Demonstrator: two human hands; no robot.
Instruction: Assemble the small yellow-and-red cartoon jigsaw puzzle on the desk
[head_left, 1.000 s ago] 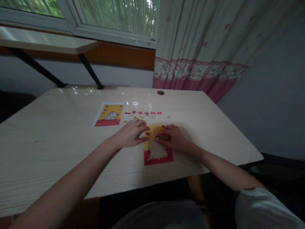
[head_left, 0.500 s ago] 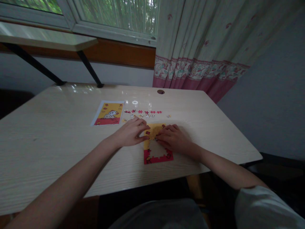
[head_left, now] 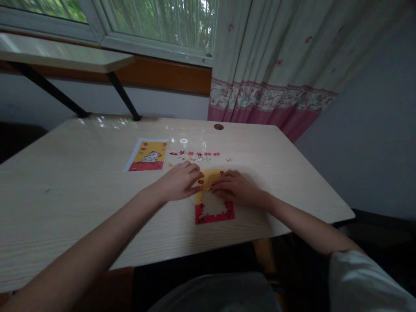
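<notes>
A partly assembled jigsaw puzzle (head_left: 214,218) lies flat on the table, yellow at the top and red at the bottom, with a gap in its middle where bare tabletop shows. My left hand (head_left: 180,182) rests at its upper left edge, thumb and fingers apart. From the right, my right hand (head_left: 240,189) reaches over the puzzle, fingertips together at a small whitish puzzle piece (head_left: 211,190) by the top of the gap. The hand covers much of the puzzle's right side.
Beyond the puzzle, loose red pieces (head_left: 199,154) lie in a row, with several white and yellow pieces (head_left: 200,159) nearer. To the left lies a reference picture (head_left: 149,156) of a white animal. A raised shelf (head_left: 65,54) stands at the back left.
The view has shifted slightly. Both hands stay at nearly the same places on the puzzle; the right fingers have moved only a little.
</notes>
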